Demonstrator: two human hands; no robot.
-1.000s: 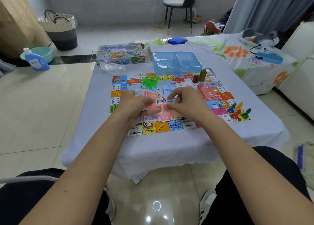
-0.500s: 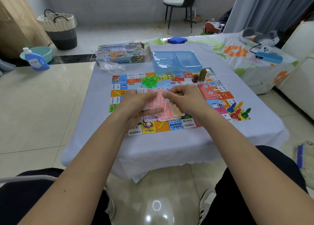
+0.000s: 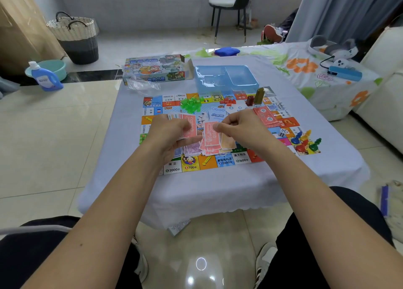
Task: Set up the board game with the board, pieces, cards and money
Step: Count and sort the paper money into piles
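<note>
The colourful game board [image 3: 189,166] lies flat on the low table. My left hand [image 3: 168,133] grips a fanned stack of play money [image 3: 189,125] above the board's middle. My right hand [image 3: 242,128] pinches a single red note [image 3: 211,136] and holds it over small piles of sorted notes [image 3: 196,150]. A separate red stack of notes [image 3: 265,115] rests at the board's right. Green houses [image 3: 190,104], red houses [image 3: 229,101], two tall pieces [image 3: 255,97], a die [image 3: 283,133] and coloured pawns [image 3: 306,139] sit on the board.
A blue plastic tray [image 3: 226,78] and the game box [image 3: 156,69] stand at the table's far edge, with a clear bag [image 3: 141,84] beside them. A second covered table [image 3: 316,70] is at the right. My knees are under the near edge.
My right hand drew a red note off the stack in my left hand and carried it a little right and down over the sorted piles. The left hand stayed nearly still.
</note>
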